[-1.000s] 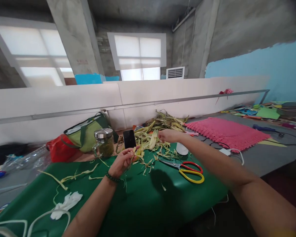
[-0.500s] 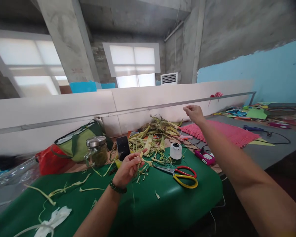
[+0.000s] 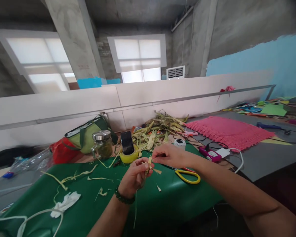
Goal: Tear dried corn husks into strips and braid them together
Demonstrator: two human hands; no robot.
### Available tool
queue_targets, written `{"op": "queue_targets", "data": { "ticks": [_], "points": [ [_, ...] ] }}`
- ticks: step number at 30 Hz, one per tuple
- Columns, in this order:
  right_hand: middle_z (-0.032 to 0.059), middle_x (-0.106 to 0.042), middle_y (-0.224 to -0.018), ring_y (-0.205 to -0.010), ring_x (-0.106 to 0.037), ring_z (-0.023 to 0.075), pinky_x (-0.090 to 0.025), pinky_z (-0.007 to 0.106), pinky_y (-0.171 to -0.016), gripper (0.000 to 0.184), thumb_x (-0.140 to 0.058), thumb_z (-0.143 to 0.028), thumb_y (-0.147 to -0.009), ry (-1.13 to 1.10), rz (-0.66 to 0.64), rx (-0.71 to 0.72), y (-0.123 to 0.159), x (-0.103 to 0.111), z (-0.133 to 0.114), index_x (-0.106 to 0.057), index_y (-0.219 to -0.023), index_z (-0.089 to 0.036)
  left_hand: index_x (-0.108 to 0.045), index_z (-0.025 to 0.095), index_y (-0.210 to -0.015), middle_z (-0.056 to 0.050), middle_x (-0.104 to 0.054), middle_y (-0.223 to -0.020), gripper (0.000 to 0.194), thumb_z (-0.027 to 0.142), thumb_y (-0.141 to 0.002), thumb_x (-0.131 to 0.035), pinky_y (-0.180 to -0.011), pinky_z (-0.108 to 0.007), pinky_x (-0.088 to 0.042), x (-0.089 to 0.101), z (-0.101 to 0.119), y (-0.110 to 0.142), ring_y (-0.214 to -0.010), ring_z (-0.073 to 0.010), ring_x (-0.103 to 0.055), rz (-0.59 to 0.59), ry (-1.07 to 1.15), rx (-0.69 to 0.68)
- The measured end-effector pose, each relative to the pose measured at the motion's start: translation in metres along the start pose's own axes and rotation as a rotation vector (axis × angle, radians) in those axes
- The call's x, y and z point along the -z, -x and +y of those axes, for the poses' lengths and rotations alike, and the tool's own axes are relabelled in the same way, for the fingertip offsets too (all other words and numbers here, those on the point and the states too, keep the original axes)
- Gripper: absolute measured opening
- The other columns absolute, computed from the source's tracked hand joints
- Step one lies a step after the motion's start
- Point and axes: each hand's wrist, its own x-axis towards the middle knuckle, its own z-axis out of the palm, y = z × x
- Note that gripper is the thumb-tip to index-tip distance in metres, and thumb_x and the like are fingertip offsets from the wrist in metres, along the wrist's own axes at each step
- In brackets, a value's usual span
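Note:
My left hand (image 3: 138,175), a dark green bead bracelet on its wrist, pinches a small pale strip of corn husk (image 3: 150,161) above the green mat (image 3: 177,207). A thin strand (image 3: 135,210) hangs below that hand. Close against the husk, the fingers of my right hand (image 3: 169,156) are pinched together; whatever they hold is too fine to make out. Under my right wrist lie scissors (image 3: 190,181) with yellow and red handles, their blades hidden. Behind it stands a white, round-topped object (image 3: 179,144), partly covered.
A heap of dried corn husks (image 3: 160,126) lies at the back. Left of it are a phone (image 3: 127,143), a yellow tape roll (image 3: 129,157), a lidded glass jar (image 3: 102,144) and a green bag (image 3: 88,136). A pink fringed cloth (image 3: 229,130) and magenta power strip (image 3: 210,154) lie right.
My right hand has come down from high on the right to meet my left hand at the husk strip. It now covers part of the scissors. The view has shifted slightly.

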Motion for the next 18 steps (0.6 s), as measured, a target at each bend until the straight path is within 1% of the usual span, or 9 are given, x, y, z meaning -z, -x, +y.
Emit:
{"op": "queue_targets", "data": {
  "ticks": [2,4,6,9,10,11,13,15,18],
  "points": [
    [-0.0009,-0.06,-0.065,-0.058,-0.05,0.0094,-0.032,0.018,-0.051,0.017,-0.052,-0.021,-0.083,-0.039,0.024,0.015,0.003,-0.003,0.005,-0.066,-0.076,-0.016,-0.062,0.014,-0.064,-0.001,-0.065,-0.061,0.027,0.016,-0.045,-0.081,-0.052,-0.018,-0.046,0.005,-0.002,0.0,-0.051,-0.0081,-0.056,0.031,0.022,0.02],
    [-0.0014,-0.058,-0.063,-0.056,-0.048,0.009,-0.031,0.018,-0.051,0.018,-0.051,-0.023,-0.084,-0.041,0.074,-0.015,0.005,-0.005,0.008,-0.066,-0.076,-0.016,-0.063,0.014,-0.068,-0.001,-0.066,-0.065,0.027,0.016,-0.047,-0.08,-0.052,-0.018,-0.046,0.008,-0.004,0.0,-0.052,-0.0086,-0.058,0.064,0.041,0.028],
    [-0.0035,-0.053,-0.057,-0.051,-0.045,0.0083,-0.028,0.018,-0.047,0.016,-0.056,-0.03,-0.082,-0.071,0.102,-0.069,0.008,-0.008,0.008,-0.066,-0.085,-0.016,-0.064,0.014,-0.068,-0.002,-0.067,-0.067,0.024,0.016,-0.049,-0.078,-0.053,-0.018,-0.046,0.009,-0.006,0.0,-0.054,-0.009,-0.059,0.077,0.04,0.016],
    [-0.0059,-0.05,-0.053,-0.045,-0.039,0.0077,-0.025,0.018,-0.042,0.032,-0.066,-0.039,-0.075,-0.181,0.069,-0.089,0.01,-0.017,0.009,-0.063,-0.099,-0.018,-0.064,0.013,-0.063,-0.001,-0.065,-0.06,0.021,0.015,-0.049,-0.079,-0.053,-0.018,-0.045,0.006,-0.008,0.0,-0.051,-0.0086,-0.057,0.048,-0.003,-0.007],
    [-0.0049,-0.052,-0.055,-0.046,-0.041,0.0078,-0.027,0.018,-0.043,0.028,-0.064,-0.039,-0.076,-0.221,0.067,-0.076,0.009,-0.022,0.009,-0.064,-0.095,-0.018,-0.064,0.013,-0.061,-0.001,-0.064,-0.058,0.02,0.015,-0.048,-0.079,-0.053,-0.018,-0.044,0.004,-0.009,-0.001,-0.051,-0.0085,-0.057,0.037,-0.019,-0.006],
    [-0.0029,-0.056,-0.058,-0.047,-0.043,0.008,-0.029,0.018,-0.044,0.021,-0.059,-0.038,-0.081,-0.251,0.093,-0.058,0.009,-0.027,0.01,-0.064,-0.086,-0.018,-0.064,0.013,-0.06,0.0,-0.064,-0.058,0.02,0.015,-0.048,-0.08,-0.053,-0.018,-0.045,0.003,-0.009,-0.001,-0.051,-0.0085,-0.056,0.033,-0.028,0.001],
    [0.0006,-0.061,-0.064,-0.055,-0.051,0.0096,-0.033,0.018,-0.048,0.023,-0.053,-0.035,-0.085,-0.281,0.172,-0.032,0.007,-0.037,0.011,-0.061,-0.074,-0.016,-0.064,0.013,-0.059,0.0,-0.065,-0.059,0.022,0.016,-0.046,-0.081,-0.055,-0.019,-0.046,0.0,-0.011,-0.002,-0.053,-0.0087,-0.057,0.032,-0.039,0.014],
    [0.0015,-0.063,-0.065,-0.058,-0.055,0.0107,-0.035,0.019,-0.05,0.023,-0.051,-0.034,-0.086,-0.297,0.207,-0.037,0.006,-0.044,0.014,-0.059,-0.072,-0.016,-0.065,0.013,-0.062,-0.001,-0.066,-0.062,0.024,0.017,-0.045,-0.082,-0.057,-0.019,-0.047,-0.001,-0.012,-0.002,-0.056,-0.0093,-0.059,0.022,-0.048,0.001],
    [-0.0009,-0.059,-0.057,-0.051,-0.051,0.0102,-0.032,0.019,-0.047,0.024,-0.049,-0.037,-0.087,-0.246,0.19,-0.097,0.007,-0.043,0.017,-0.059,-0.08,-0.016,-0.067,0.014,-0.072,-0.001,-0.067,-0.067,0.028,0.019,-0.049,-0.082,-0.06,-0.018,-0.048,0.003,-0.013,0.0,-0.063,-0.0106,-0.062,0.029,-0.08,-0.03]
  ]
}}
